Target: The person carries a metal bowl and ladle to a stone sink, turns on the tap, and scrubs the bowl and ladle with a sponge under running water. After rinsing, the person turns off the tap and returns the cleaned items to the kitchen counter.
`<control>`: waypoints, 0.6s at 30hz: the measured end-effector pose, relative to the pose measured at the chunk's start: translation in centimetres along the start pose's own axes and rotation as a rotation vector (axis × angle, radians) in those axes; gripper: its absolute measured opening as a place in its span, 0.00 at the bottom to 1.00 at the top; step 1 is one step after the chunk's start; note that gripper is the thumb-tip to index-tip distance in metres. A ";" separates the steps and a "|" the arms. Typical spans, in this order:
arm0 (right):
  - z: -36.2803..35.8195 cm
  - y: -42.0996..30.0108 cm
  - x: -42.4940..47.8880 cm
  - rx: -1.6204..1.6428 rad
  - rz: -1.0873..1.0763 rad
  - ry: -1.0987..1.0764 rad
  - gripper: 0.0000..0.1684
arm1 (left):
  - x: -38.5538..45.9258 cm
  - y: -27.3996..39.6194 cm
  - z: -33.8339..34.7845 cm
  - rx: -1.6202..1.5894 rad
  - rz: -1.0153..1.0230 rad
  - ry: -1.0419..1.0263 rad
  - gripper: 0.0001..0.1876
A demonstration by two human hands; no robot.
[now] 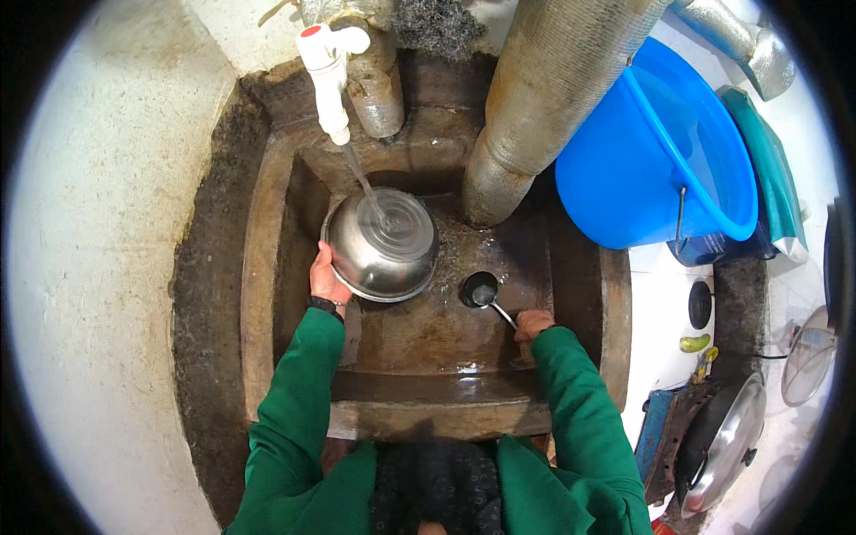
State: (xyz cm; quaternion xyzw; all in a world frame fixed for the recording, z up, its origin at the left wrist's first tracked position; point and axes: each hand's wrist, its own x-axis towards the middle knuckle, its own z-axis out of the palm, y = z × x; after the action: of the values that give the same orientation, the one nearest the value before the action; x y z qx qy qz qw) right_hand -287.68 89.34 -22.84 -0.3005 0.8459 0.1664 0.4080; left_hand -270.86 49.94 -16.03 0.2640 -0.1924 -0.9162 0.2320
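Observation:
My left hand (328,279) grips the rim of a stainless steel bowl (374,271), whose outer base faces up. From a white plastic tap (330,87) with a red mark, a stream of water (361,175) runs onto that base. In my right hand (533,325) is the handle of a metal ladle (481,294). The ladle's dark, wet-looking cup is low over the floor of the stone or concrete sink (408,341), right of the bowl. Whether the cup touches the floor, I cannot tell.
A foil-wrapped pipe (535,114) slants down into the sink. Right of it, a blue plastic bucket (615,180) holds water. Metal scouring wool (438,27) lies at the back. On the right are a green cucumber-like vegetable (694,344), a gas stove (669,428) and a steel lid (732,448).

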 end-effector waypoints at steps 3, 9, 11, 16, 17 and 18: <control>-1.7 0.3 -1.0 0.046 -0.040 -0.060 0.20 | 0.1 0.3 -0.5 -0.054 -0.010 0.301 0.22; -5.1 0.6 -2.6 0.138 -0.101 -0.020 0.18 | 0.1 -1.5 1.1 0.364 0.196 -0.040 0.15; -5.8 0.8 -2.8 0.224 -0.165 -0.037 0.19 | 0.3 -3.5 1.6 0.796 0.251 -0.049 0.11; -6.4 0.7 -3.5 0.692 -0.185 0.038 0.17 | -1.4 -7.8 0.1 1.682 0.222 -0.226 0.08; -6.5 0.5 -3.6 0.895 -0.228 0.035 0.12 | -1.9 -8.3 -0.3 1.767 0.244 -0.268 0.08; -6.5 0.1 -3.9 1.078 -0.252 0.037 0.08 | -2.3 -8.7 -0.7 1.839 0.290 -0.362 0.08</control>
State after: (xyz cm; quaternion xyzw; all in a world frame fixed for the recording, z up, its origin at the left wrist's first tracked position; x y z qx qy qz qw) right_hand -289.73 87.47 -15.81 -0.1507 0.7758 -0.3458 0.5058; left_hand -271.53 58.14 -19.75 0.1706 -0.9028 -0.3946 0.0113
